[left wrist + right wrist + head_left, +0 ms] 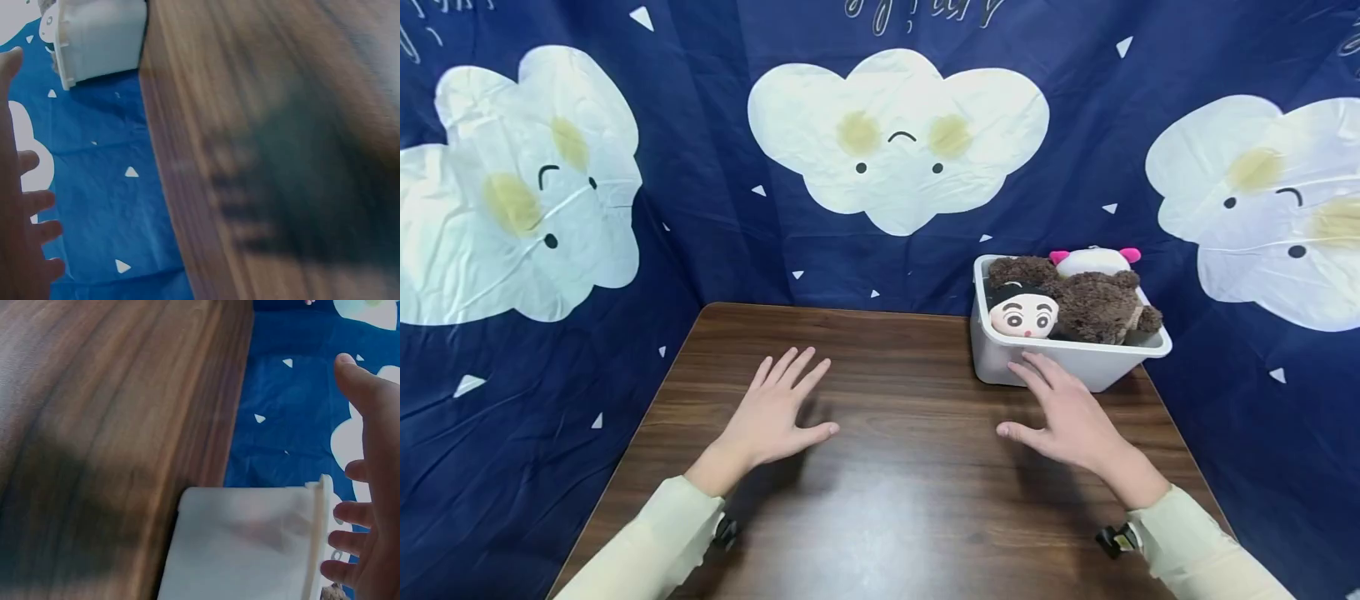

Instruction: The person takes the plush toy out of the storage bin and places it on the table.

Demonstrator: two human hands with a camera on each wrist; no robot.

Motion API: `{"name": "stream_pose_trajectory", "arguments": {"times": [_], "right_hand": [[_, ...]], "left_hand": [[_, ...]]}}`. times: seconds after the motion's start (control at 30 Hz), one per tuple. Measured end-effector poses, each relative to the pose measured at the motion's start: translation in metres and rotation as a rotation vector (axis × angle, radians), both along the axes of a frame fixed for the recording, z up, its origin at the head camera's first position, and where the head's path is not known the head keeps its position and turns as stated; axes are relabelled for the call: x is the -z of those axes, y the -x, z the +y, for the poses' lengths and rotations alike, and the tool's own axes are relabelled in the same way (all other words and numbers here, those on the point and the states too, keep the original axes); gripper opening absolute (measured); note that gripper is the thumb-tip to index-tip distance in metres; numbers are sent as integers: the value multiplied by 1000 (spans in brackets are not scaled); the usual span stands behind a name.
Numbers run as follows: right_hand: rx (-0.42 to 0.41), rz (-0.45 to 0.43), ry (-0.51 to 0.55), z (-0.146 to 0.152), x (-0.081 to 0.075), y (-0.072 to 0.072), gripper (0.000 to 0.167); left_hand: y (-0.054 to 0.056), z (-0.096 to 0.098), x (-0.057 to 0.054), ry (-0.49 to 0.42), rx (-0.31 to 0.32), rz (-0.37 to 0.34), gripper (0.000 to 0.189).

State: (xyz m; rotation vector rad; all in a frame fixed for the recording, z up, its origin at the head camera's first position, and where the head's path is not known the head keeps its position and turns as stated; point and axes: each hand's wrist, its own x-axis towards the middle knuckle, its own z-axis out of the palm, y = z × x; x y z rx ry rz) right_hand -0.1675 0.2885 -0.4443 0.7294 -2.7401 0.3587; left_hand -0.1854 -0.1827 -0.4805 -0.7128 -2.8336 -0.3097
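Observation:
My left hand (778,408) hovers over the left half of the brown wooden table (887,450), fingers spread and holding nothing. On the other side my right hand (1067,417) is likewise spread, its fingertips right in front of a white plastic bin (1075,358) in the head view. Plush toys fill that bin at the table's back right. Among them are a doll head (1024,317) with black hair and big eyes, a brown curly bear (1097,307) and a white toy (1092,262) with pink ears. In the right wrist view, the bin wall (244,544) stands beside my fingers.
Dark blue cloth (715,242) with white clouds and small triangles hangs behind the table and along both sides. A dark wrist device (725,531) sits at the left cuff, and another wrist device (1116,540) at the right cuff. Hand shadows fall on the tabletop.

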Motion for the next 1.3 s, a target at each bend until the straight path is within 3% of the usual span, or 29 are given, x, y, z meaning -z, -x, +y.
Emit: {"name": "stream_pose_trajectory", "arguments": {"times": [0.3,0.67,0.93,1.13,1.3], "right_hand": [[85,-49,103,14,-16,5,83],[210,-60,336,34,-17,13,49],[377,-144,463,49,-15,19,49],[454,-289,683,55,-18,22,54],[530,-436,884,62,-13,27,59]], "left_hand": [[25,27,-23,-105,14,-16,91],[60,62,-49,-183,48,-67,87],[81,83,-61,-253,77,-120,86],[93,94,-61,-345,104,-204,78],[108,106,-62,-405,140,-229,74]]}}
